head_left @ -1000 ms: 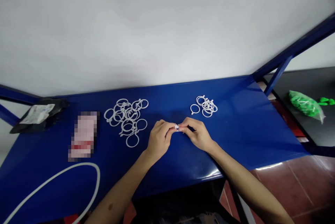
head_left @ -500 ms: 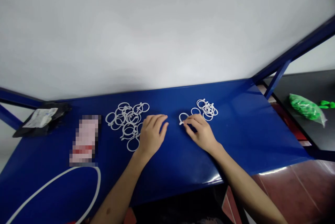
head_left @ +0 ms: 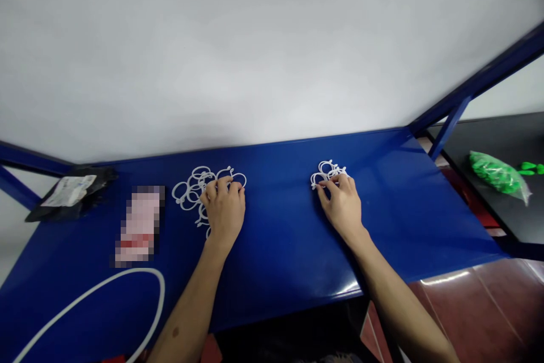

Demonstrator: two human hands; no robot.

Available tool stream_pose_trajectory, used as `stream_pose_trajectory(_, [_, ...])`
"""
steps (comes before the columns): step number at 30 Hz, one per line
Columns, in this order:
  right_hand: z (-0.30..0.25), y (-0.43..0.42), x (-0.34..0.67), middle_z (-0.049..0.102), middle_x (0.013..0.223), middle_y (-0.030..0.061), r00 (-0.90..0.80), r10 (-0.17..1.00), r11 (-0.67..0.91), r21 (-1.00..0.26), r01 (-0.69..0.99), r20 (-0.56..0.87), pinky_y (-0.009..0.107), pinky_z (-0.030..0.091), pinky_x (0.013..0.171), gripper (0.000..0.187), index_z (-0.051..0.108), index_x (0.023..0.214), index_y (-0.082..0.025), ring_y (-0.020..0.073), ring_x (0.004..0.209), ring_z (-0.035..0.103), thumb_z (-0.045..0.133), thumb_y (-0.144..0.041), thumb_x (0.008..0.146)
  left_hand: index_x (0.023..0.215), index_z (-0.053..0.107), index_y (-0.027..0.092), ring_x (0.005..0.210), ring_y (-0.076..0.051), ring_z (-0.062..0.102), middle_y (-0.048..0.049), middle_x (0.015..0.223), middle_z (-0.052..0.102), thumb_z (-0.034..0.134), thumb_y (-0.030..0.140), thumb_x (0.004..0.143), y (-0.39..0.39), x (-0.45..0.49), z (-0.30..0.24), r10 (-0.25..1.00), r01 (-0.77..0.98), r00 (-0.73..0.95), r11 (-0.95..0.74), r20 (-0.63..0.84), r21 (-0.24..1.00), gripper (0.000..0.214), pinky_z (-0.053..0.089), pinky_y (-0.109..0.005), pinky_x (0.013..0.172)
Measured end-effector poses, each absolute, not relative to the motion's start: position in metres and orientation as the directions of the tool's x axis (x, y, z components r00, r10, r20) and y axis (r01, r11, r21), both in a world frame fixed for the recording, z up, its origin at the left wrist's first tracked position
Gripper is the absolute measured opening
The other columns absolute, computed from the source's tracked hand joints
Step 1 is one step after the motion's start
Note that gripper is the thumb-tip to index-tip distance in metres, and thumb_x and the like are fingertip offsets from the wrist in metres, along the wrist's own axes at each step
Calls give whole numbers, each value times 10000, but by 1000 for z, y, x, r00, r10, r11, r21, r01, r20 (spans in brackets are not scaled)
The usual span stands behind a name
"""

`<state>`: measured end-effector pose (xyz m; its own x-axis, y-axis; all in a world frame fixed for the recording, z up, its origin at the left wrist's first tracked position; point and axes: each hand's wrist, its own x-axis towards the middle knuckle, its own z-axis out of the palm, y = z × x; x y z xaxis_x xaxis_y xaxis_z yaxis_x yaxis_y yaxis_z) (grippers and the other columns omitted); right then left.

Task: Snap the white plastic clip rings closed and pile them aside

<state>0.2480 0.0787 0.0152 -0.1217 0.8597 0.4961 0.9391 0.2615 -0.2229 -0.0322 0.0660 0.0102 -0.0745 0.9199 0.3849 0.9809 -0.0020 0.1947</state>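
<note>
Left hand [head_left: 223, 210] and right hand [head_left: 341, 203] rest, fingers down, on heaps of thin white plastic rings [head_left: 189, 190] (grip indiscernible); likely light, springy, tangle-prone, so pinch one rim.

A plain white wall [head_left: 255, 40] rose behind the glossy blue counter [head_left: 289, 238]. Reddish-brown floor tiles [head_left: 488, 306] showed at right, beside a black counter [head_left: 501, 142].

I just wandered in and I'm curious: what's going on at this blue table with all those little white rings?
A person is working bare-handed at a blue table. The left hand lies on the bigger heap of white rings, and the right hand has its fingers on the smaller heap farther right. Whether either hand grips a ring cannot be seen. A large white hoop lies near the left corner.
</note>
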Motion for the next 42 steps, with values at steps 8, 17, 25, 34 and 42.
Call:
stream_pose_trajectory(8, [26, 75, 244, 628, 942, 113, -122, 848, 327, -329, 886, 516, 403, 537, 758, 178, 743, 966, -180, 254, 884, 561, 596, -281, 970, 905, 700, 188, 1068, -329, 515, -116, 1089, 681, 629, 211, 929, 64, -23, 16, 867, 966, 42, -162, 496, 201, 79, 405, -500, 914])
stream_pose_trajectory(17, [34, 58, 219, 708, 1055, 66, -270, 938, 321, -843, 431, 219, 319, 556, 700, 243, 659, 1193, -226, 160, 780, 657, 585, -337, 990, 881, 732, 231, 944, -201, 516, -49, 978, 651, 621, 45, 899, 39, 12, 27, 689, 752, 355, -612, 632, 245, 217, 496, -300, 824])
stream_pose_trajectory(25, [29, 61, 219, 717, 769, 2, -249, 968, 82, -964, 253, 17, 282, 518, 645, 207, 677, 1030, -212, 135, 647, 645, 636, -398, 948, 1036, 671, 216, 950, -201, 571, -64, 1049, 642, 619, 115, 926, 38, 14, 28, 708, 686, 392, -650, 587, 327, 158, 543, -352, 831])
stream_pose_trajectory(34, [32, 56, 215, 688, 817, 19, -299, 945, 226, -924, 308, 132, 284, 500, 664, 134, 702, 953, -213, 147, 724, 636, 661, -340, 937, 1031, 651, 233, 813, -138, 650, -9, 952, 709, 620, 213, 942, 39, 14, 32, 949, 473, 181, -314, 258, 823, 97, 546, -296, 757])
stream_pose_trajectory(42, [34, 55, 214, 681, 822, 15, -362, 913, 300, -913, 277, 190, 281, 479, 655, 110, 724, 984, -232, 142, 728, 600, 660, -315, 953, 968, 704, 248, 761, -122, 648, 11, 919, 735, 645, 227, 922, 40, 11, 35, 986, 382, 151, -128, 75, 915, 78, 511, -264, 692])
